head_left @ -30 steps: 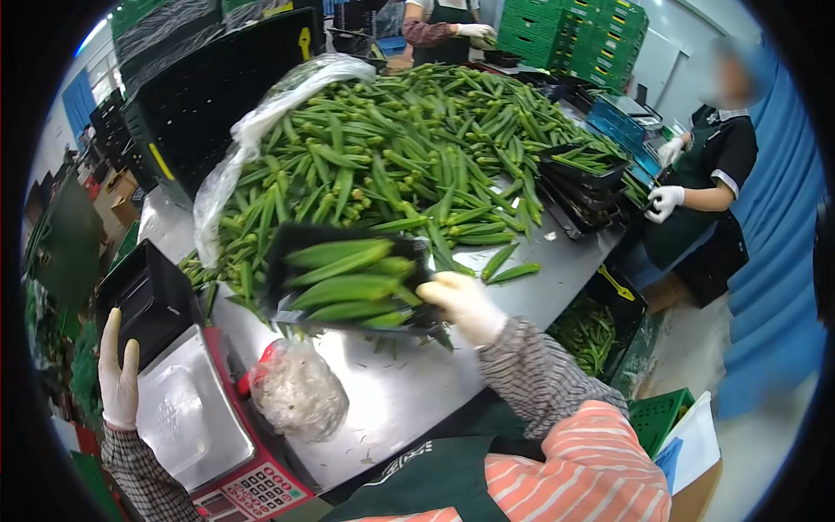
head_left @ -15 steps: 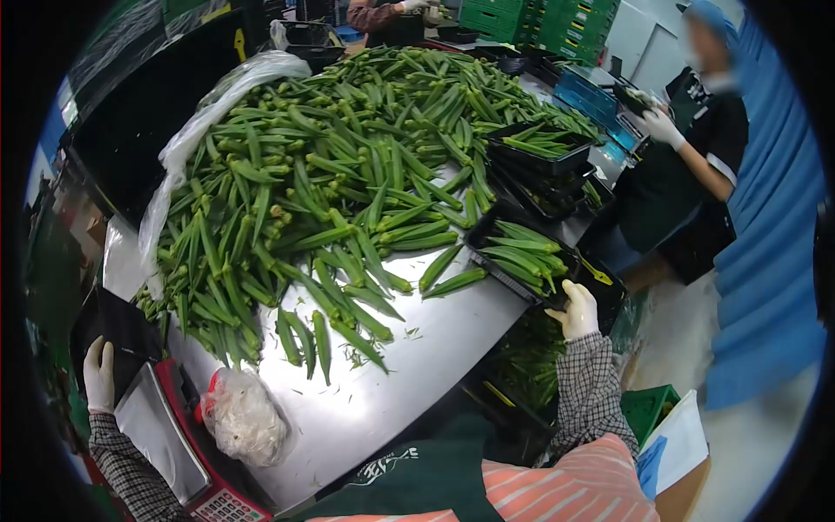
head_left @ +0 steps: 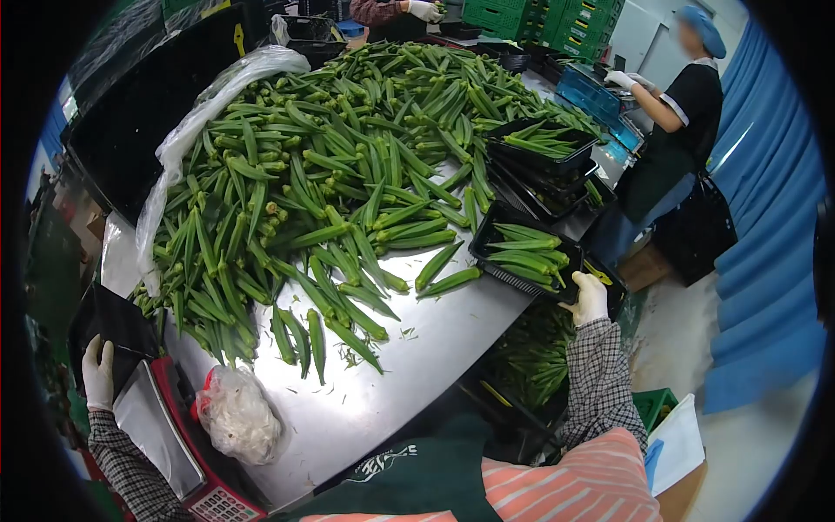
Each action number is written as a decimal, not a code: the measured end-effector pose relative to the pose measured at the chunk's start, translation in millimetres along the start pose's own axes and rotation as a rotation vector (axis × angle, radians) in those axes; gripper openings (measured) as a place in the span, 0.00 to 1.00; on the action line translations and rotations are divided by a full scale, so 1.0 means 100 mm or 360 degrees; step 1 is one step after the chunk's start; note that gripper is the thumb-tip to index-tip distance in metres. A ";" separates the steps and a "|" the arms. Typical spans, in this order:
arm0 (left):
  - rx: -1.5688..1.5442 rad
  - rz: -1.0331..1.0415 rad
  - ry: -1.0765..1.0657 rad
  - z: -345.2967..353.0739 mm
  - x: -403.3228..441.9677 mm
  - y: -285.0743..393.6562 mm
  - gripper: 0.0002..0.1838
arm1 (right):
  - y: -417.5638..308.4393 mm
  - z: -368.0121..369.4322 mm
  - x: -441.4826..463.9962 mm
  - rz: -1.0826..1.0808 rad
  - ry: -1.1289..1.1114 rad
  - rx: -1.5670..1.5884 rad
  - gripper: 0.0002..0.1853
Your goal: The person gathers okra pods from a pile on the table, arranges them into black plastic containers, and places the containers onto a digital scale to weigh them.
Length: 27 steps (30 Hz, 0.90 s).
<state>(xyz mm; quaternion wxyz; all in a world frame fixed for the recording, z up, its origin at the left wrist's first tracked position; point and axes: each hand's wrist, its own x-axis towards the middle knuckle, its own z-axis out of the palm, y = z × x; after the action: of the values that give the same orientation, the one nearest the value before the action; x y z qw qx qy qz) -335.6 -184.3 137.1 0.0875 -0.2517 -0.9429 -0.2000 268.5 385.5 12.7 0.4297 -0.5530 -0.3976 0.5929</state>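
My right hand [head_left: 589,298], in a white glove, grips the near right corner of a black tray of okra [head_left: 524,254] at the table's right edge. At the far left my gloved left hand [head_left: 97,372] touches an empty black tray [head_left: 117,335] beside the scale, thumb and fingers at its side. A large heap of okra [head_left: 322,165] spreads over the metal table [head_left: 365,418]. The red scale [head_left: 178,435] stands below the left tray, and a clear plastic bag bundle [head_left: 239,418] lies right of it.
Stacked black trays [head_left: 544,178] stand beyond the okra tray. A co-worker [head_left: 683,104] is at the blue bin [head_left: 587,91], and another person's gloved hand [head_left: 425,10] shows at the back. A crate with okra [head_left: 531,357] sits below the table's right edge.
The okra tray went from in front of me to the table's right edge with my right hand. My left hand came to the black tray. The co-worker at right turned toward the blue bin.
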 end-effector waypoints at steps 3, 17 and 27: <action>-0.0012 0.0016 0.0014 0.03 0.01 -0.06 0.25 | 0.17 -0.02 -0.07 0.0023 0.0047 0.0168 0.05; 0.0023 -0.0018 0.0184 0.15 0.15 -0.29 0.18 | 0.07 0.13 -0.22 -0.1097 0.0351 -0.0892 0.20; 0.0137 -0.0098 0.0497 -0.22 0.13 -0.11 0.15 | -0.70 1.05 0.20 -0.1592 -0.0320 -0.1588 0.10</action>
<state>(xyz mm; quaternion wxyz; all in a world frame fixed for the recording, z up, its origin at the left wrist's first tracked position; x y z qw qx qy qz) -351.1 -196.1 156.7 0.2375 -0.1844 -0.9328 -0.1989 168.3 427.2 79.7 0.3071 -0.3775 -0.8653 0.1200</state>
